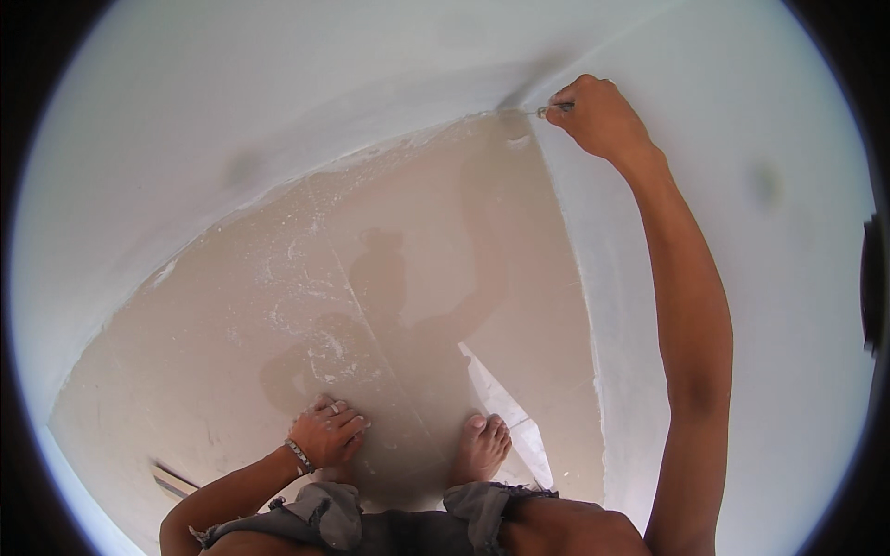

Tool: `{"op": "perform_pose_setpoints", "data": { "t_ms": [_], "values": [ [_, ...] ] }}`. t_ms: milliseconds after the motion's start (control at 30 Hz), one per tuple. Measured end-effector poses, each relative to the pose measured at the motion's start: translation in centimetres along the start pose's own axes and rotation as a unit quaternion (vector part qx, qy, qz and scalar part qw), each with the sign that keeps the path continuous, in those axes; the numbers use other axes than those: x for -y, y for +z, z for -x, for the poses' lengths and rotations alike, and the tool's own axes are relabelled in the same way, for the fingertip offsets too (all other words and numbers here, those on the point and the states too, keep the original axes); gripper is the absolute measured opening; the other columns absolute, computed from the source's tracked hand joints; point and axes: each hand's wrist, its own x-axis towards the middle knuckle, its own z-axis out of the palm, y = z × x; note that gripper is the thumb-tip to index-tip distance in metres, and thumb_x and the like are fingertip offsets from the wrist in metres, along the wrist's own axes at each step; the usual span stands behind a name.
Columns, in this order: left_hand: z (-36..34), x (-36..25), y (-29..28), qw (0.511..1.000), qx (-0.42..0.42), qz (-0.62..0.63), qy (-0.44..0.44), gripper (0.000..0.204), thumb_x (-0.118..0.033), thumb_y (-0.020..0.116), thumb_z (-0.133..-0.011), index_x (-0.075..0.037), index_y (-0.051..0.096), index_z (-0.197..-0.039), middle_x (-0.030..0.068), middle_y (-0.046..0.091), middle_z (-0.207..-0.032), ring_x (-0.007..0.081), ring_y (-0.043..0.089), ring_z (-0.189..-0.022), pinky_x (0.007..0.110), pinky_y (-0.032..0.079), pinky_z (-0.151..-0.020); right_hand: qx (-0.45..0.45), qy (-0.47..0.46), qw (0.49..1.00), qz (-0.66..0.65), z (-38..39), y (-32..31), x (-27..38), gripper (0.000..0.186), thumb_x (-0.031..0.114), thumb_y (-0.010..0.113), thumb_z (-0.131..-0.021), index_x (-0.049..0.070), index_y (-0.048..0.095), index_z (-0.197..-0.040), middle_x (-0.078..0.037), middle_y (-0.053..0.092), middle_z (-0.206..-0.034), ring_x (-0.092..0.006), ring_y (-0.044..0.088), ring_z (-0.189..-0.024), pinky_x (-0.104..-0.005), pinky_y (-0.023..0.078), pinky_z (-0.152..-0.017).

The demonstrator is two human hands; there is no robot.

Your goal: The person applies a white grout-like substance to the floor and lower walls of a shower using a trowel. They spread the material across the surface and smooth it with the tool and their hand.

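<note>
My right hand is raised at the corner where the two white walls meet, gripping a small tool with a metal part. Its tip is at the join, though its exact shape is too small to make out. Low and left of centre, my left hand, with a ring and bracelet, has its fingers loosely bent and apart, with nothing visible in them; it hangs over or rests near my left foot, which it mostly hides.
White walls border a beige floor marked with white dust and smears. An angular white patch lies beside my bare right foot. A narrow strip lies at the lower left.
</note>
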Motion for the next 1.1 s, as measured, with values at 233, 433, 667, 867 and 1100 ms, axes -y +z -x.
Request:
{"op": "perform_pose_setpoints", "data": {
  "t_ms": [233, 433, 667, 867, 1100],
  "values": [
    [-0.1, 0.0, -0.1, 1.0, 0.002, 0.004, -0.002, 0.019, -0.02, 0.075, -0.086, -0.016, 0.073, -0.104, 0.001, 0.073, -0.094, 0.0216, 0.07, -0.093, 0.042, 0.052, -0.089, -0.021, 0.013, 1.0, -0.004, 0.1, -0.3, 1.0, 0.022, 0.021, 0.075, -0.093, 0.0, 0.081, -0.1, -0.021, 0.075, -0.082, -0.0378, 0.072, -0.079, -0.0475, 0.059, -0.077],
    [-0.1, 0.0, -0.2, 1.0, 0.01, -0.002, -0.002, 0.02, -0.022, 0.075, -0.087, -0.016, 0.074, -0.106, 0.0007, 0.073, -0.096, 0.0204, 0.07, -0.096, 0.041, 0.052, -0.089, -0.036, -0.007, 0.999, 0.003, -0.2, 0.1, 1.4, 0.023, 0.02, 0.075, -0.092, -0.003, 0.079, -0.092, -0.022, 0.074, -0.08, -0.0401, 0.071, -0.079, -0.0475, 0.059, -0.079],
    [-0.1, -0.1, -0.2, 1.0, 0.008, 0.01, -0.005, 0.02, -0.021, 0.075, -0.086, -0.016, 0.073, -0.106, 0.0013, 0.074, -0.098, 0.0209, 0.071, -0.097, 0.041, 0.053, -0.089, -0.02, -0.004, 0.999, 0.043, -0.3, 0.4, 2.0, 0.032, 0.025, 0.074, -0.095, -0.001, 0.079, -0.114, -0.018, 0.078, -0.104, -0.0332, 0.074, -0.087, -0.0428, 0.059, -0.084],
    [-0.2, 0.1, 0.2, 0.999, -0.03, 0.013, 0.001, 0.019, -0.017, 0.078, -0.081, -0.016, 0.074, -0.1, 0.0015, 0.074, -0.093, 0.0224, 0.071, -0.092, 0.042, 0.052, -0.088, -0.001, 0.0, 0.999, 0.049, 0.0, 0.3, 2.5, 0.028, 0.023, 0.075, -0.094, -0.002, 0.08, -0.107, -0.019, 0.077, -0.092, -0.032, 0.072, -0.079, -0.044, 0.059, -0.079],
    [-0.3, 0.1, -0.1, 1.0, -0.031, 0.005, 0.004, 0.019, -0.017, 0.078, -0.082, -0.016, 0.074, -0.101, 0.0016, 0.074, -0.094, 0.0227, 0.071, -0.093, 0.044, 0.053, -0.088, 0.025, 0.015, 0.999, 0.028, -0.4, -0.7, 2.5, 0.028, 0.022, 0.075, -0.094, -0.003, 0.08, -0.107, -0.019, 0.075, -0.08, -0.031, 0.067, -0.068, -0.0432, 0.057, -0.072]
  ]
}}
